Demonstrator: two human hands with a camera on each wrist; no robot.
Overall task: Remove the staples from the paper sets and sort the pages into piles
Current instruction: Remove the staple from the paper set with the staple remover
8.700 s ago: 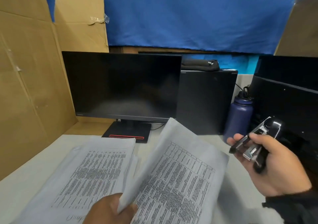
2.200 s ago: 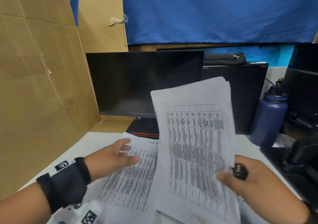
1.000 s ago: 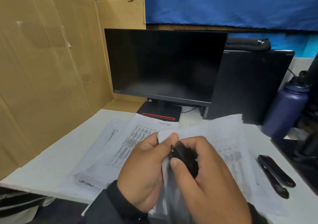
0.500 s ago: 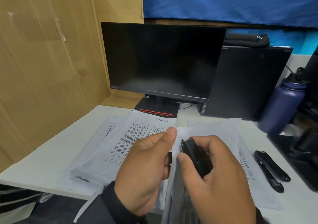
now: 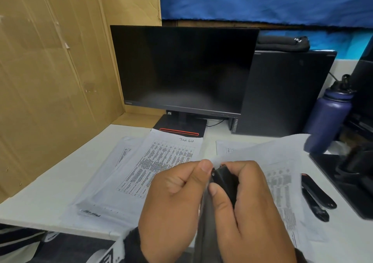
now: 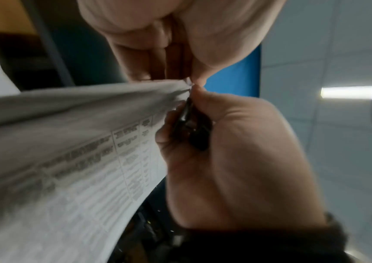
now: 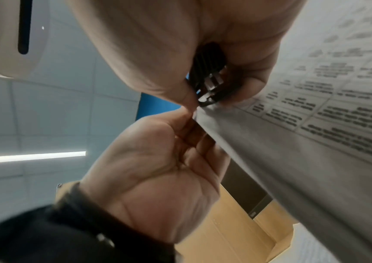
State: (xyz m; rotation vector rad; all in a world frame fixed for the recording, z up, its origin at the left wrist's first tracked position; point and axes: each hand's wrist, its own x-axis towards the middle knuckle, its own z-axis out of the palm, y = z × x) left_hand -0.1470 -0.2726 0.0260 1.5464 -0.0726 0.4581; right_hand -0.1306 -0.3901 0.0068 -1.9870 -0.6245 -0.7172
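Note:
My left hand [image 5: 201, 171] pinches the top corner of a stapled paper set [image 5: 272, 157] held up over the desk. The right hand [image 5: 232, 182] grips a black staple remover [image 5: 223, 179], whose metal nose sits against that corner beside the left thumb. In the left wrist view the left fingertips [image 6: 194, 78] pinch the paper set's [image 6: 67, 142] corner just above the staple remover [image 6: 191, 128]. The right wrist view shows the staple remover [image 7: 212, 85] touching the paper set's [image 7: 315, 142] edge. The staple itself is hidden. Printed pages lie in a pile [image 5: 161, 161] on the desk.
A second paper pile [image 5: 123, 155] lies left of the first. A black stapler [image 5: 314, 198] rests on the desk at right, near a dark blue bottle [image 5: 331, 117]. A monitor [image 5: 181, 70] and a black computer case [image 5: 286, 93] stand behind. Cardboard [image 5: 50, 80] walls the left side.
Both hands have risen slightly and closed together. The staple remover's nose now meets the paper corner by my left thumb; it stood a little apart half a second ago.

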